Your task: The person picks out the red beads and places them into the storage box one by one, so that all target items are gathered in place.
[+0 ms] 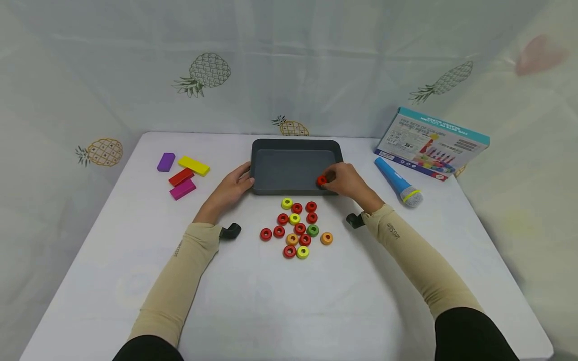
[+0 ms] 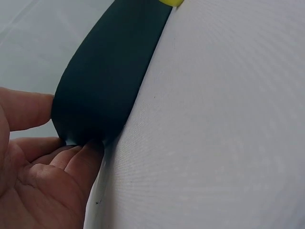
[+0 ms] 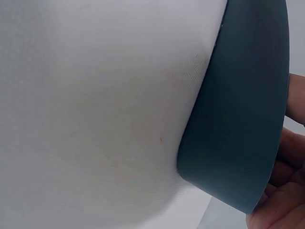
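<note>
**Head view: red ring held over the tray's near right corner**

Head camera shows the right hand [image 1: 345,181] pinching a red ring [image 1: 321,180] just inside the near right corner of the dark grey tray [image 1: 293,145]. The left hand [image 1: 232,188] rests against the tray's near left corner, thumb and fingers touching its wall, not curled round it. Loose rings [image 1: 295,228] in red, yellow, orange and green lie on the white table [image 1: 289,301] just in front of the tray. 4 coloured blocks [image 1: 182,174] sit to the left, a blue microphone [image 1: 399,183] and a box [image 1: 431,144] to the right.
</note>
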The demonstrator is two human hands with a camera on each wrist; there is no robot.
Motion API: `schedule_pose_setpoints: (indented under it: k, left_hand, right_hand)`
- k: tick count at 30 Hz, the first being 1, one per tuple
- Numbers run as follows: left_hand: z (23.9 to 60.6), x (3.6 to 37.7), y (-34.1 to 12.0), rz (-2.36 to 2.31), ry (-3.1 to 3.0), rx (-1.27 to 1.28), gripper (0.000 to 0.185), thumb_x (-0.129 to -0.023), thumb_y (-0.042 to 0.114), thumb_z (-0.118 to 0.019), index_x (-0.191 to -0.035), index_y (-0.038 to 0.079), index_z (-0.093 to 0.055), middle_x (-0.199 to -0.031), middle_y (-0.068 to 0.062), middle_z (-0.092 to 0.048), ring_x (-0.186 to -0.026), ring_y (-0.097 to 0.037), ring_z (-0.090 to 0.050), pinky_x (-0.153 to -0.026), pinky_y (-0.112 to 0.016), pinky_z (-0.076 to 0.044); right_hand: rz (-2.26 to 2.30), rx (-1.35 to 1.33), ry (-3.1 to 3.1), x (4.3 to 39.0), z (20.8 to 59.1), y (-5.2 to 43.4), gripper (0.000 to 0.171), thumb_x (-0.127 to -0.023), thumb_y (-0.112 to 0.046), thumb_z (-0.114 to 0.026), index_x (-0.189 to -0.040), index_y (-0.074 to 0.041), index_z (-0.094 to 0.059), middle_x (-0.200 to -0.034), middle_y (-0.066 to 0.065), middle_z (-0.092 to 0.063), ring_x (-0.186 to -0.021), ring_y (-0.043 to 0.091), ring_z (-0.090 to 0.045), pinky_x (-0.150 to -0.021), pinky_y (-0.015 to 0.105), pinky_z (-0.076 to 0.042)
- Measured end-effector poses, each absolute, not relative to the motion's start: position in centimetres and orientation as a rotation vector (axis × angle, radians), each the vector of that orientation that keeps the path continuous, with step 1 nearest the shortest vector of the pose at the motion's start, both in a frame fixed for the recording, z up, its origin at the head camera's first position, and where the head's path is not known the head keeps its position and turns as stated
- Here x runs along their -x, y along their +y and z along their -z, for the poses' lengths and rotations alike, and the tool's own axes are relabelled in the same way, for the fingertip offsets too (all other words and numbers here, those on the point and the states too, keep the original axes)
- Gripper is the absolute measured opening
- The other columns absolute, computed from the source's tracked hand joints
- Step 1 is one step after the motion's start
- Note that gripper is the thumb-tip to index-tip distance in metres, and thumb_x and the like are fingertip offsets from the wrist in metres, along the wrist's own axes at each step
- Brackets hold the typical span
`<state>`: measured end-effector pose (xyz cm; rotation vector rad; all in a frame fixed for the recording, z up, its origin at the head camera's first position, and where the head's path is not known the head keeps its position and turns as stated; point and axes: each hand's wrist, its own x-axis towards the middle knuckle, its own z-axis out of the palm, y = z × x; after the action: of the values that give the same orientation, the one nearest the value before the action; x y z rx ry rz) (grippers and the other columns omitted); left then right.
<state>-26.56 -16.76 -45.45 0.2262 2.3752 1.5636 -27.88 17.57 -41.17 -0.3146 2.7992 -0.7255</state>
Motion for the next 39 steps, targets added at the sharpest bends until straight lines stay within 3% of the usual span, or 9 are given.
schedule_pose_setpoints:
  k: [25,32,39]
  left_hand:
    - [45.2,26.2,-16.6,-1.503,2.409,-0.186,0.066,-0.106,0.025,-0.052,-0.163,0.022,-0.02,-0.168,-0.006,-0.028,-0.152,-0.025,-0.035,-0.127,-0.047,-0.022]
    - [45.3,26.2,-16.6,-1.502,2.395,-0.18,0.067,-0.106,0.025,-0.052,-0.164,0.022,-0.019,-0.168,-0.005,-0.027,-0.151,-0.024,-0.036,-0.126,-0.045,-0.025]
    - [45.2,26.2,-16.6,-1.501,2.405,-0.179,0.067,-0.106,0.026,-0.053,-0.164,0.022,-0.019,-0.168,-0.005,-0.027,-0.151,-0.025,-0.036,-0.127,-0.046,-0.024]
  right_hand:
    - [0.785,0.479,2.876,26.9,41.1,18.1,0.035,-0.091,-0.013,-0.074,-0.122,0.0,-0.068,-0.114,0.017,-0.072,-0.102,0.029,-0.068,-0.09,0.044,-0.059]
    - [0.92,0.517,2.928,25.1,40.1,17.9,0.036,-0.091,-0.013,-0.075,-0.124,0.0,-0.068,-0.12,0.016,-0.069,-0.108,0.03,-0.067,-0.093,0.046,-0.057]
    - [1.009,0.67,2.926,23.1,38.5,16.7,0.033,-0.09,-0.011,-0.076,-0.12,0.002,-0.069,-0.117,0.016,-0.069,-0.104,0.032,-0.067,-0.091,0.048,-0.058]
